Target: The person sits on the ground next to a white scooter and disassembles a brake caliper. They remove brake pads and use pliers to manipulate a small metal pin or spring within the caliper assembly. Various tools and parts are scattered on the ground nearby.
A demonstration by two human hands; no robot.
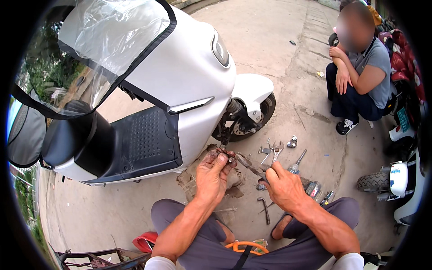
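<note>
My left hand (212,175) grips a small, dark, greasy metal part (227,156) below the scooter's front wheel (265,114). My right hand (282,191) is closed on a long, dirty tool (251,165), whose tip points at that part; whether they touch I cannot tell. Just beyond my hands lie an adjustable wrench (277,151), a screwdriver (300,157) and several small metal pieces. An L-shaped wrench (263,210) lies between my knees on the concrete. Dirty brown sheeting (193,182) is spread under my left hand.
A white scooter (202,63) with a black footboard stands ahead and left. A person (366,72) squats at the right beside parked scooters (396,180). A red helmet-like object (144,240) and a metal frame (112,256) are at lower left.
</note>
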